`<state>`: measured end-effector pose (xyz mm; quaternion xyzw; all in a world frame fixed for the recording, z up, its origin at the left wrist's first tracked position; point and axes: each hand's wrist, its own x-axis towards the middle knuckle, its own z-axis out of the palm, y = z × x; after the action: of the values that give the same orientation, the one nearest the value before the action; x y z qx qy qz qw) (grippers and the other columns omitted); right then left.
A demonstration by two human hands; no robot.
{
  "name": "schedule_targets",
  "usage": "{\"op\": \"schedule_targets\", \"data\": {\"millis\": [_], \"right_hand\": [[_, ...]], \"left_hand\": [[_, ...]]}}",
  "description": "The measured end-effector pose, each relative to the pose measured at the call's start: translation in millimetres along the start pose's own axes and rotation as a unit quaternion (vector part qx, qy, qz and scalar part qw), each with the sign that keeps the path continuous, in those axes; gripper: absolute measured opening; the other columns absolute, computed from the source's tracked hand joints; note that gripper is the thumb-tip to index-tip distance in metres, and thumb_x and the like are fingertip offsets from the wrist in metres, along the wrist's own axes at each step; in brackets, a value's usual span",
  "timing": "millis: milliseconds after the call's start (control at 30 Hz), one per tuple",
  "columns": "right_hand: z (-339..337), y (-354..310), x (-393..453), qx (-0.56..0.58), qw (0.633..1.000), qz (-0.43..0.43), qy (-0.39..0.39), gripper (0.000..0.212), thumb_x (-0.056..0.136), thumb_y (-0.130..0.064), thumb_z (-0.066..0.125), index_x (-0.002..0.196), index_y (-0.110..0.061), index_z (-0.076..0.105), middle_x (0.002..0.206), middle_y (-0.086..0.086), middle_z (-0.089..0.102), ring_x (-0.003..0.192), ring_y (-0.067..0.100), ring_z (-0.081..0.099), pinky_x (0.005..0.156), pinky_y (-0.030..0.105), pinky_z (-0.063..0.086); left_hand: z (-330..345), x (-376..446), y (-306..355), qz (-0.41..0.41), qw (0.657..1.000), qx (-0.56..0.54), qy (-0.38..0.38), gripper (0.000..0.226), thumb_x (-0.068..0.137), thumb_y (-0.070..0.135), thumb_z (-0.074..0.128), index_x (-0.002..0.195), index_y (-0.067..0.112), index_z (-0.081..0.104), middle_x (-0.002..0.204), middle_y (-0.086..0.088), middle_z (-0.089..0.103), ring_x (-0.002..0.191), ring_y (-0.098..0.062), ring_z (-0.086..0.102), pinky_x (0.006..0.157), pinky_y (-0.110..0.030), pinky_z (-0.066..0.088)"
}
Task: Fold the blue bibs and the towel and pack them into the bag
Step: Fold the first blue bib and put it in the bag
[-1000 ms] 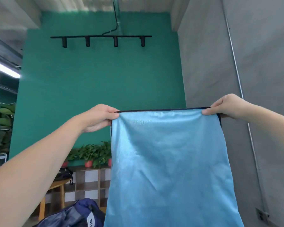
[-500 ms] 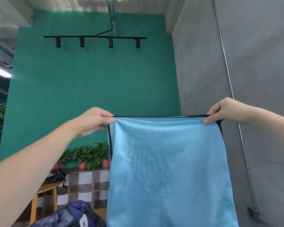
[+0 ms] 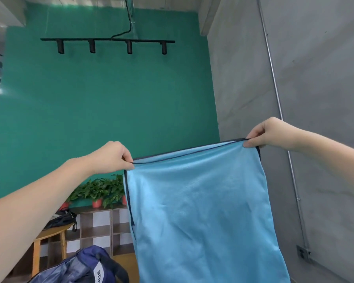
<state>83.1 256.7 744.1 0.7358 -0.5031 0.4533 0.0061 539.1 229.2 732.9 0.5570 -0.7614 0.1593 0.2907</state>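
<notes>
Currently, the left hand (image 3: pixel 110 158) pinches the upper left corner of the blue bib (image 3: pixel 200 211) between thumb and fingertips, and the right hand (image 3: pixel 268 133) pinches the upper right corner in the same manner, set higher than the left. Both arms are extended forward. The bib hangs in the air between the two hands, its dark-trimmed top edge stretched from one pinch to the other and sloping up toward the right; its lower part runs out of view at the bottom.

Handling characteristics, judged from the drape: the fabric is thin, light and limp, with a slight sheen that suggests a smooth, possibly slippery surface. It will not hold a shape unsupported. Recommended grip points are the bound corners, where the trim gives the fingers a firmer edge. Keep the top edge taut to prevent sagging while bringing the corners together for a fold.

Below the left arm, the dark blue bag (image 3: pixel 80 268) lies at the bottom of the view. Behind it stand a wooden table (image 3: pixel 49 235), a cube shelf (image 3: pixel 102 227) and potted plants (image 3: pixel 96 190) against a green wall (image 3: pixel 102 103).
</notes>
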Motion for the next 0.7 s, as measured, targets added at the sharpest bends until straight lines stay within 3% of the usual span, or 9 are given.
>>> {"op": "schedule_targets", "data": {"millis": [67,133,167,233,300,433,533,633,700], "right_hand": [[2.3,2.5,-0.5,0.079,0.997,0.016,0.0,0.013,0.077,-0.012,0.087,0.086,-0.006,0.079,0.087,0.008,0.078,0.073,0.011,0.07,0.067,0.017,0.057],[3.2,9.6,-0.8,0.109,0.994,0.032,0.0,0.013,0.077,-0.008,0.086,0.088,-0.006,0.078,0.095,0.014,0.077,0.081,0.016,0.071,0.078,0.028,0.06],[3.9,12.6,-1.3,0.107,0.994,0.036,0.006,0.013,0.076,-0.01,0.086,0.087,-0.008,0.079,0.097,0.016,0.076,0.082,0.018,0.07,0.085,0.034,0.06],[6.3,16.6,-1.3,0.091,0.995,0.039,0.026,0.013,0.073,-0.016,0.089,0.083,-0.015,0.081,0.097,0.016,0.076,0.082,0.019,0.066,0.094,0.044,0.056],[9.1,17.5,-0.4,0.1,0.993,0.035,0.045,0.014,0.072,-0.018,0.091,0.082,-0.016,0.081,0.096,0.015,0.076,0.08,0.02,0.062,0.095,0.045,0.055],[17.6,15.3,7.9,0.115,0.992,0.029,0.052,0.019,0.069,-0.019,0.092,0.08,-0.012,0.079,0.094,0.015,0.076,0.078,0.019,0.062,0.088,0.043,0.055],[27.7,18.6,17.5,0.11,0.992,0.039,0.051,0.025,0.065,-0.027,0.095,0.075,-0.013,0.077,0.09,0.012,0.076,0.078,0.02,0.062,0.086,0.047,0.055],[37.1,24.2,29.0,0.116,0.991,0.045,0.047,0.031,0.065,-0.026,0.095,0.079,-0.007,0.074,0.078,0.007,0.07,0.073,0.019,0.057,0.073,0.037,0.049],[44.5,29.3,38.1,0.125,0.99,0.051,0.036,0.031,0.067,-0.023,0.094,0.082,-0.006,0.072,0.077,0.005,0.068,0.072,0.019,0.056,0.072,0.034,0.049]], "left_hand": [[4.8,2.3,-1.8,-0.021,0.997,-0.069,0.042,0.008,0.085,0.027,0.081,0.077,0.026,0.078,0.083,0.013,0.075,0.082,-0.011,0.07,0.078,-0.028,0.055],[9.1,5.8,-6.4,-0.058,0.974,-0.21,0.066,0.003,0.086,0.019,0.08,0.084,0.017,0.079,0.092,0.002,0.078,0.089,-0.015,0.071,0.085,-0.031,0.056],[10.6,6.0,-8.0,-0.071,0.946,-0.31,0.069,0.002,0.088,0.012,0.078,0.089,0.011,0.078,0.098,-0.006,0.078,0.093,-0.019,0.071,0.088,-0.032,0.056],[12.3,4.8,-8.6,-0.071,0.856,-0.508,0.061,0.01,0.092,0.001,0.068,0.101,0.0,0.073,0.11,-0.019,0.074,0.101,-0.025,0.07,0.091,-0.035,0.054],[14.7,4.9,-9.8,-0.053,0.797,-0.6,0.051,0.017,0.094,-0.003,0.061,0.109,-0.006,0.068,0.117,-0.024,0.07,0.106,-0.028,0.068,0.096,-0.037,0.052],[22.2,9.6,-25.6,-0.078,0.865,-0.493,0.058,0.016,0.092,-0.004,0.065,0.106,0.001,0.072,0.114,-0.019,0.073,0.107,-0.023,0.069,0.099,-0.034,0.052],[25.5,14.6,-42.6,-0.091,0.867,-0.487,0.061,0.021,0.092,-0.002,0.067,0.112,0.0,0.071,0.113,-0.015,0.075,0.114,-0.025,0.068,0.109,-0.04,0.048],[28.2,15.5,-48.7,-0.085,0.893,-0.438,0.055,0.02,0.089,-0.006,0.07,0.105,0.005,0.075,0.11,-0.016,0.075,0.11,-0.025,0.069,0.099,-0.031,0.051],[30.5,16.3,-51.8,-0.08,0.935,-0.34,0.054,0.021,0.085,-0.002,0.076,0.095,0.017,0.077,0.104,-0.007,0.077,0.102,-0.016,0.07,0.098,-0.028,0.049]]}}
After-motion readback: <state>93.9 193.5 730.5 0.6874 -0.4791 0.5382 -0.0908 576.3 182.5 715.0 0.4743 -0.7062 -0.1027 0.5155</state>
